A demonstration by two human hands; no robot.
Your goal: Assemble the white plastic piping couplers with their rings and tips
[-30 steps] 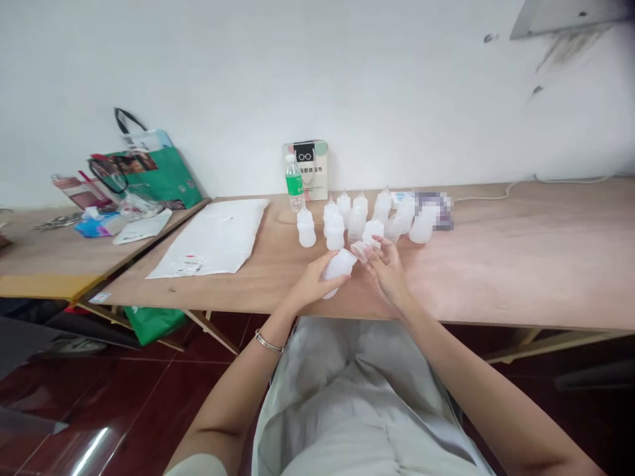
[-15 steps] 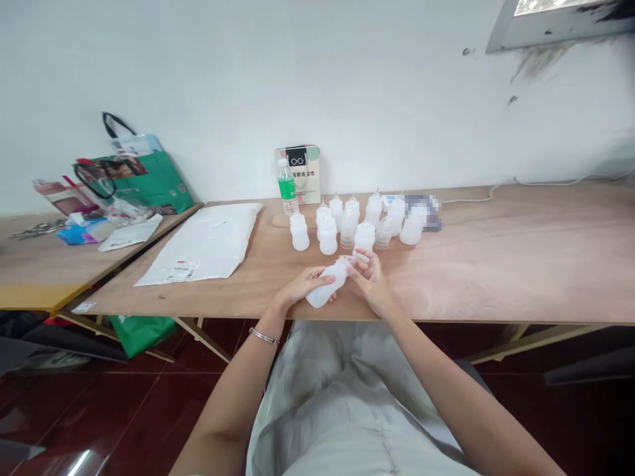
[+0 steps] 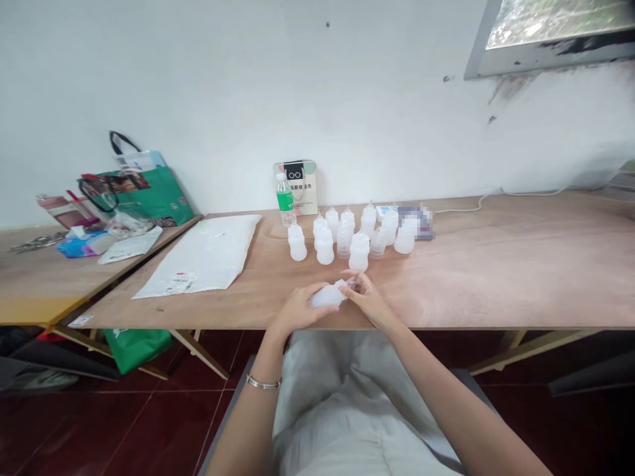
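My left hand (image 3: pixel 303 305) is wrapped round the body of a white translucent baby bottle (image 3: pixel 325 297), which lies tilted with its top towards the right. At that top end, the fingers of my right hand (image 3: pixel 368 297) pinch a small clear part (image 3: pixel 352 285), seemingly the teat; its detail is too small to make out. Just behind my hands stands another baby bottle (image 3: pixel 358 251). Several more stand in loose rows beyond it, among them one at the left end (image 3: pixel 297 242) and one at the right (image 3: pixel 405 239). Pointed clear tops show on some of them.
A water bottle (image 3: pixel 286 201) and an eyewear paper bag (image 3: pixel 302 188) stand against the wall. To the left lies a white mailing bag (image 3: pixel 198 254). A green shopping bag (image 3: pixel 163 195) and a tissue pack (image 3: pixel 84 246) rest on the adjoining table. A white cable (image 3: pixel 461 210) runs along the back.
My view has shifted a little. The held bottle has turned from slanting to nearly level, and both hands sit slightly farther from the standing bottles.
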